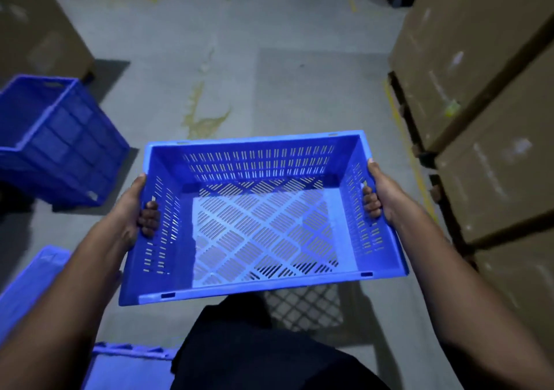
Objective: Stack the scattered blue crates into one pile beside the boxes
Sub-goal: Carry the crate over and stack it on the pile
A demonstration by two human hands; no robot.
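I hold a shallow blue slotted crate (260, 227) in the air at waist height, its open top facing me. My left hand (141, 209) grips its left wall, fingers hooked through the handle slot. My right hand (377, 194) grips the right wall the same way. A deeper blue crate (57, 141) stands on the floor at the left. Parts of two more blue crates show at the lower left edge (27, 284) and along the bottom (129, 365). Stacked cardboard boxes (491, 120) rise along the right side.
The grey concrete floor (239, 75) stretches ahead, with yellow paint stains and a yellow line by the right boxes. More cardboard boxes (39, 30) stand at the upper left and at the far end. My dark-clothed legs (254, 344) are below the held crate.
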